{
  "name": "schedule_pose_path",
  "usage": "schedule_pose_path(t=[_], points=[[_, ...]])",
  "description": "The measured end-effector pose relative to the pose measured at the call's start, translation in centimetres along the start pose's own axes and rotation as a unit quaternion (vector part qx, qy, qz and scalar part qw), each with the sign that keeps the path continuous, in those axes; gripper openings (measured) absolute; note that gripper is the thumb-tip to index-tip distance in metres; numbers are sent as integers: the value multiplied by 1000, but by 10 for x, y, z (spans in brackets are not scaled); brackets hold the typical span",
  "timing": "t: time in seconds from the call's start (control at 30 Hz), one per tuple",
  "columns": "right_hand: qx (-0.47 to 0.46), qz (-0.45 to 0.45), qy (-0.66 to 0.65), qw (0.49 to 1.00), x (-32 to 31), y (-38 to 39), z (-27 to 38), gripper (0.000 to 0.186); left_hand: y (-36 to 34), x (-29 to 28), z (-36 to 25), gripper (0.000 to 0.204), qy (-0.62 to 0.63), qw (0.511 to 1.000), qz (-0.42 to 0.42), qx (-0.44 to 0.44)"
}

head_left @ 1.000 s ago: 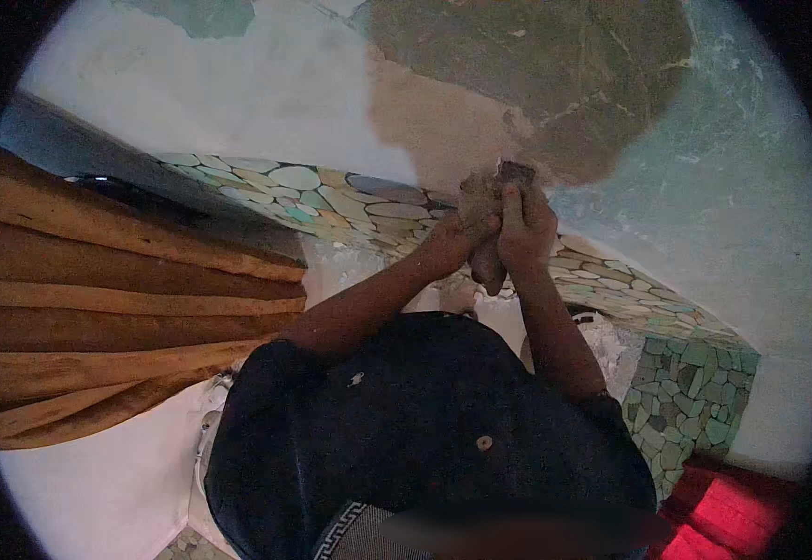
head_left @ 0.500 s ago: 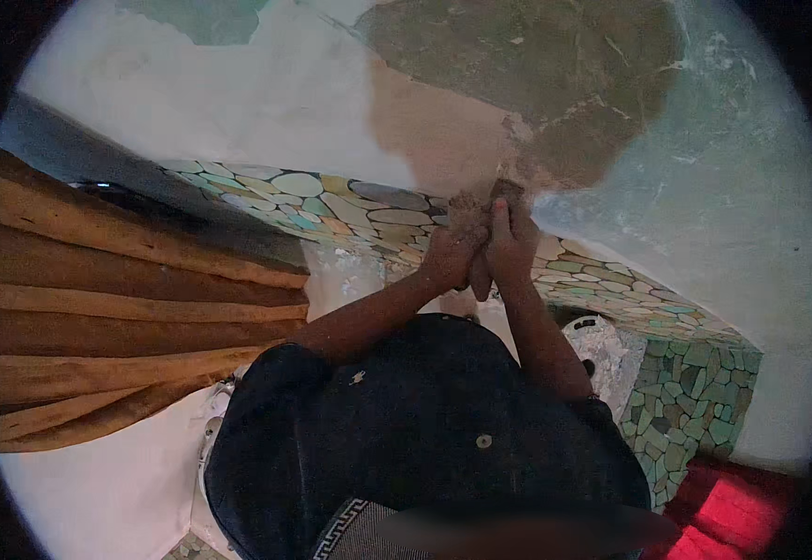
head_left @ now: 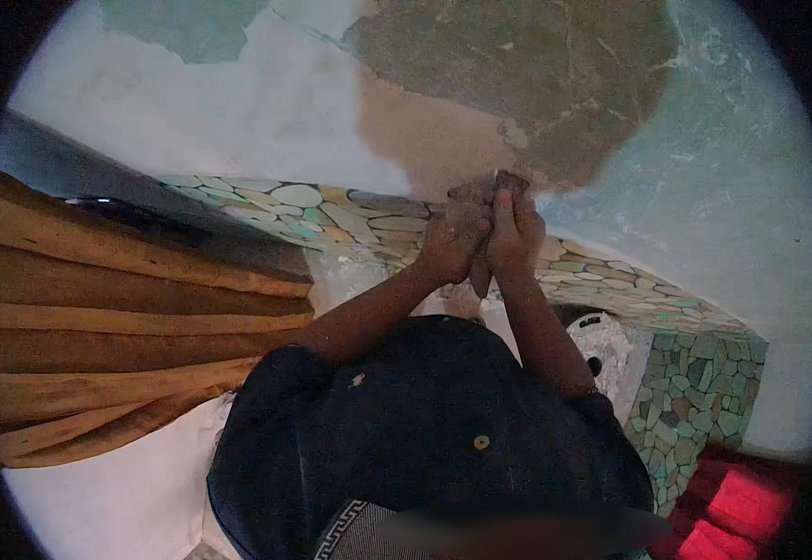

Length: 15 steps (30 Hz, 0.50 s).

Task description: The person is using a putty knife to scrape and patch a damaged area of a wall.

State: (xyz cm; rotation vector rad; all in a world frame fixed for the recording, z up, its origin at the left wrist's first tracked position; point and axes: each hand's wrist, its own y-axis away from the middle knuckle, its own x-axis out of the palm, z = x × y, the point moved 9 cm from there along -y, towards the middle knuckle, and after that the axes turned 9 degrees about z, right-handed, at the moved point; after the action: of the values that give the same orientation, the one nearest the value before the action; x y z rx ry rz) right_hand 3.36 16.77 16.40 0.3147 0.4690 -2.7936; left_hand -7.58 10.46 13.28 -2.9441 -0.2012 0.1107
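Note:
My left hand (head_left: 455,247) is closed on a rough lump of brown mortar (head_left: 465,193), which shows above its knuckles. Pressed up against it, my right hand (head_left: 515,241) grips a small mortar-coated tool (head_left: 510,181) that looks like a trowel, its thumb laid along the flat upper end. The tool's tapered lower end (head_left: 481,281) sticks out beneath the hands. Just beyond both hands is a wall patch, with pinkish-brown plaster (head_left: 434,131) at left and bare dark grey-brown surface (head_left: 527,65) at right. Whether the tool touches the wall I cannot tell.
A band of pebble-pattern tiles (head_left: 602,271) runs along the wall's foot. An orange-brown curtain (head_left: 135,317) hangs at left. Near my right elbow sits a pale, plaster-smeared round-ended object (head_left: 602,341). Green stone-pattern floor (head_left: 691,397) and red cloth (head_left: 742,499) lie at lower right.
The mortar lump looks lower and flatter above my left hand, whose thumb now shows against my right hand. The view has shifted slightly; both hands remain together by the patch.

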Motion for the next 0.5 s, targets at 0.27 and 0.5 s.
schedule_pose_path(t=[0.27,0.5], points=[[-16,-7,-9,1000,-4,5,1,23,2,7,15,26,11,1000,-1,-13],[12,22,-41,999,-2,7,10,26,-1,3,2,26,21,995,-13,99]])
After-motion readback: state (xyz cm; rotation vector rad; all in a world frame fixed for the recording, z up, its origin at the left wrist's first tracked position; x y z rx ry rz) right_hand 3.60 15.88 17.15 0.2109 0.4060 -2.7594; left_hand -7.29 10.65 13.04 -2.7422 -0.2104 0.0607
